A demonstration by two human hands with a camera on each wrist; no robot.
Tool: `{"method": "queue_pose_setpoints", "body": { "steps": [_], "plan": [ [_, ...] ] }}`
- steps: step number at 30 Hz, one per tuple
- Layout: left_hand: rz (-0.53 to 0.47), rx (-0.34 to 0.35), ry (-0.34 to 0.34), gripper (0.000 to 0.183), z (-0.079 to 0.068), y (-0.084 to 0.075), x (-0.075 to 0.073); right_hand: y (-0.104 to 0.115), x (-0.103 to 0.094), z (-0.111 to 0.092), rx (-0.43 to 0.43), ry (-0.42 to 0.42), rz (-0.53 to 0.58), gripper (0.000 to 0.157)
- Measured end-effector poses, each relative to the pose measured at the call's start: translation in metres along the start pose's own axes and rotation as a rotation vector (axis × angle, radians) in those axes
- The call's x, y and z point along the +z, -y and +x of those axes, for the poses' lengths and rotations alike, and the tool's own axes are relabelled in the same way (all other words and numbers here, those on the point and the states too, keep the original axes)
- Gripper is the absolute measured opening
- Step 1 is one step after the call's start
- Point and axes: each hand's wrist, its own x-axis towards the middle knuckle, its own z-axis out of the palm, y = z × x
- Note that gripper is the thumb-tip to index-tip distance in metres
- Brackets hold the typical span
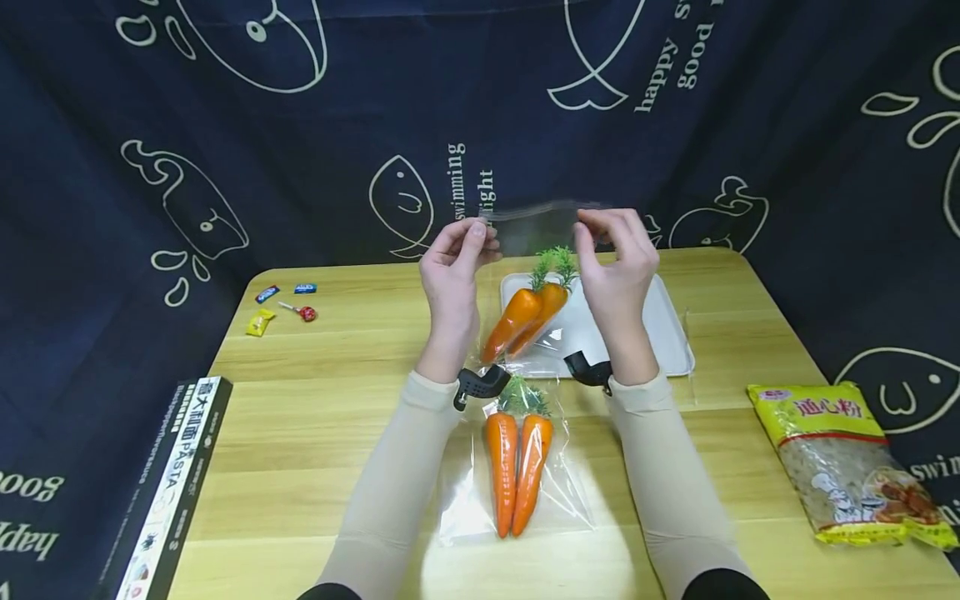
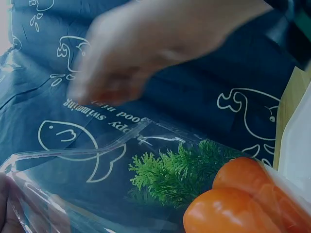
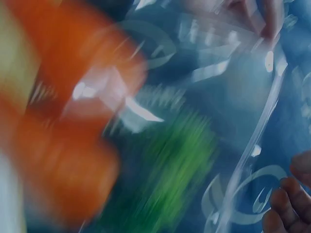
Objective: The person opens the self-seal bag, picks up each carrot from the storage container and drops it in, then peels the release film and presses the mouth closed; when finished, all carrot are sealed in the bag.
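Note:
My left hand (image 1: 455,268) pinches the top left corner of a clear zip bag (image 1: 522,236), held up over the table. Two orange carrots (image 1: 516,318) with green leafy tops (image 2: 180,167) hang inside it. My right hand (image 1: 621,265) is raised by the bag's top right end, thumb and fingers apart. In the left wrist view this hand is blurred and stands off the bag's corner; in the right wrist view its fingertips (image 3: 281,199) lie beside the seal strip (image 3: 260,124) with nothing between them.
Below my wrists lies another clear bag (image 1: 465,510) with two carrots (image 1: 502,471). A white tray (image 1: 667,337) sits behind the raised bag. Wrapped candies (image 1: 259,322) and a lollipop (image 1: 306,313) are at left, a pasta box (image 1: 174,479) nearer, and a yellow pasta bag (image 1: 847,467) at right.

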Motion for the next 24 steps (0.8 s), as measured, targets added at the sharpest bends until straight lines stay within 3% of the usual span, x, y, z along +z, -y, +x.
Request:
{"method": "queue_pose_setpoints", "body": {
  "steps": [4,8,16,24],
  "plan": [
    [0.028,0.008,0.014,0.015,-0.003,0.000,0.001,0.035,0.020,-0.003,-0.109,0.066,0.104,0.012],
    [0.066,0.015,0.015,0.016,-0.005,0.000,0.001,0.050,0.039,-0.005,-0.138,0.129,0.105,0.015],
    [0.180,0.076,0.052,0.019,-0.009,0.001,0.004,0.047,0.044,-0.005,-0.125,0.139,0.056,0.014],
    [0.382,0.218,0.108,0.015,-0.011,0.000,0.005,0.043,0.036,-0.001,-0.190,0.182,-0.084,0.010]
  ]
}}
